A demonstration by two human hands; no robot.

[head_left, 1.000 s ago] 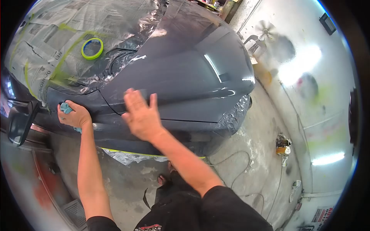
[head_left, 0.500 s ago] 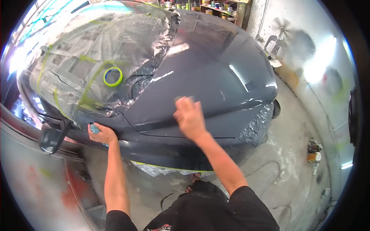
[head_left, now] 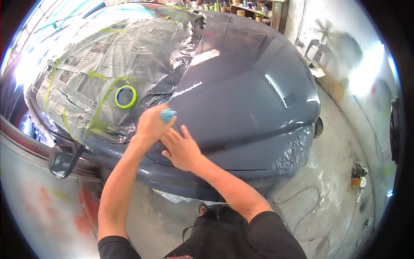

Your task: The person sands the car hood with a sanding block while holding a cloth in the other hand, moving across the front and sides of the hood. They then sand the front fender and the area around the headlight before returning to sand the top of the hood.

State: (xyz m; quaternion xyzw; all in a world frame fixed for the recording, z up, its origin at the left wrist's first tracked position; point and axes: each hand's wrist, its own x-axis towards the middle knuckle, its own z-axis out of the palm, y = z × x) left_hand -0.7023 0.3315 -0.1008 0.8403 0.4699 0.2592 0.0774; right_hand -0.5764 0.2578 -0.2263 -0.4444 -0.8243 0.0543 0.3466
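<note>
My left hand (head_left: 149, 125) is closed around a small light-blue wad (head_left: 168, 115), which sticks out past the fingers over the dark grey car hood (head_left: 241, 93). Just below and to the right, my right hand (head_left: 183, 151) lies over the hood's near side with its fingers stretched out and thumb apart. Its fingertips reach close to the left hand and are partly hidden by it. Newspaper and plastic masking (head_left: 99, 64) covers the windshield area to the left, and a roll of yellow-green tape (head_left: 126, 97) rests on it.
A side mirror (head_left: 64, 162) juts out at the left. Plastic film (head_left: 293, 151) covers the headlight area. A wall fan (head_left: 321, 39) and a hose (head_left: 317, 200) on the floor are at the right. Shelves (head_left: 254, 11) with cans stand behind the car.
My left hand has moved right and up with the light-blue wad, from the fender to the hood. My right hand has moved left and down, close beside it. The view has shifted slightly.
</note>
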